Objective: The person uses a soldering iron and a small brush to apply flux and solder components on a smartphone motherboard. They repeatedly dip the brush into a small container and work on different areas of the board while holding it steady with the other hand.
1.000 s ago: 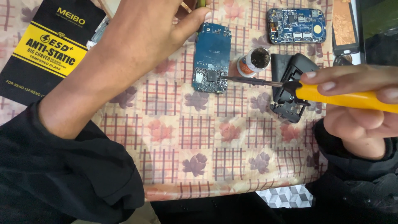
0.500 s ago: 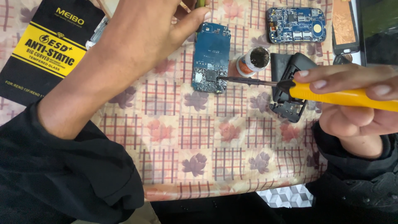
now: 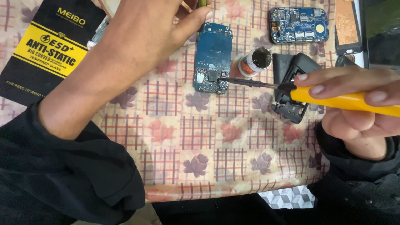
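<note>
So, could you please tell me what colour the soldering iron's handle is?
Yellow handle, held in the right hand; head view.

Soft, even overhead light fills the scene; shadows under the left hand (image 3: 146, 37) are faint. The yellow soldering iron (image 3: 346, 101) handle carries mild sheen. Focus is crisp mid-table, the black sleeves slightly murky at the edges.

Yellow soldering iron (image 3: 346, 101); blue circuit board (image 3: 213, 58); floral checked tablecloth (image 3: 208, 141).
</note>
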